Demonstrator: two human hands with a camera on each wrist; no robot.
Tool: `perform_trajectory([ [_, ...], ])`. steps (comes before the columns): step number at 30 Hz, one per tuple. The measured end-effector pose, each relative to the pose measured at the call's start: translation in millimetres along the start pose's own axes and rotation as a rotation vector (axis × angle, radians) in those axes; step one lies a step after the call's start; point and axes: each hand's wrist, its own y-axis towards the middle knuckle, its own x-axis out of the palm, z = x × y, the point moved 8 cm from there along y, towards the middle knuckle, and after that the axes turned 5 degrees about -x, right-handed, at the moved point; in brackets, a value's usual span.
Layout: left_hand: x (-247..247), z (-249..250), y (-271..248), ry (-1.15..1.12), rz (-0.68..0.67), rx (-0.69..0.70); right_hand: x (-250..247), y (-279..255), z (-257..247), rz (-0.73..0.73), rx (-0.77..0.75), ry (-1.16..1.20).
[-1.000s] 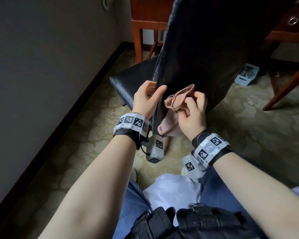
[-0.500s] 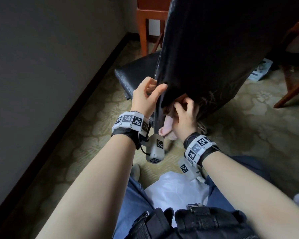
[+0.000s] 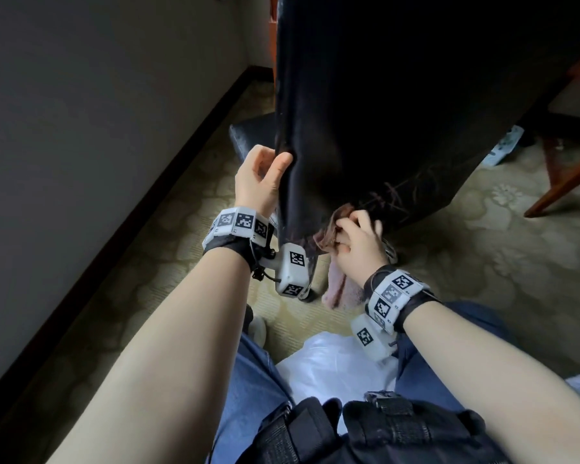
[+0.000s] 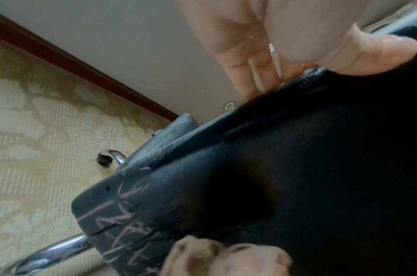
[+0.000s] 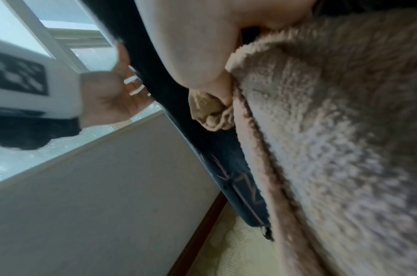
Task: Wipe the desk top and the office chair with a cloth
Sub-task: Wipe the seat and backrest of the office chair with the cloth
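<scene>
The black leather back of the office chair [image 3: 399, 95] fills the top of the head view, its lower part cracked. My left hand [image 3: 265, 175] grips the backrest's left edge, thumb on the rear face and fingers round the front [image 4: 262, 74]. My right hand [image 3: 355, 239] clutches a bunched pinkish-beige cloth [image 3: 335, 229] and presses it against the cracked bottom of the backrest [image 4: 131, 214]. The cloth's loose end hangs below my hand. In the right wrist view the fluffy cloth [image 5: 333, 149] covers most of the frame beside the chair's edge [image 5: 238, 177].
A grey wall [image 3: 98, 112] with a dark skirting board [image 3: 114, 262] runs along the left. Patterned carpet [image 3: 482, 246] covers the floor. The chair's seat [image 3: 252, 135], chrome base and a castor [image 4: 104, 158] are below. Red-brown wooden furniture legs [image 3: 566, 182] stand at the right.
My right hand has moved the cloth down the backrest from its middle to its cracked bottom edge. The head view has come closer and lower. My left hand keeps its hold on the left edge.
</scene>
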Motion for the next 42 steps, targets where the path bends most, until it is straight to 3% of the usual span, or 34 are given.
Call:
perform_trajectory([
  [7, -15.1, -9.0, 11.8, 0.002, 0.049, 0.000, -49.7, 10.9, -36.7, 0.387, -0.131, 0.156],
  [14, -22.2, -15.4, 19.8, -0.006, 0.071, -0.002, -41.7, 34.5, -65.4, 0.460, -0.175, 0.074],
  [19, -21.6, -19.0, 22.6, -0.019, 0.073, -0.015, -8.8, 38.7, -54.7, 0.310, -0.113, 0.030],
  [25, -22.2, -20.6, 22.4, -0.037, 0.085, -0.031, 40.2, 37.6, -8.3, -0.008, 0.170, 0.038],
  [29, -24.1, -18.8, 20.6, -0.031, 0.115, -0.031, 29.6, 27.1, 2.7, -0.048, 0.169, 0.034],
  [32, -25.8, -19.8, 14.0, -0.049, 0.179, -0.041, 4.9, 19.2, -1.1, 0.027, 0.112, 0.012],
  [38, -9.9, -11.2, -16.9, -0.095, 0.374, -0.107, -53.8, 10.6, -18.0, 0.326, -0.039, 0.105],
  [42, 17.9, -9.9, -25.1, -0.028, 0.264, -0.197, -76.9, 14.4, -30.6, 0.452, -0.113, 0.130],
])
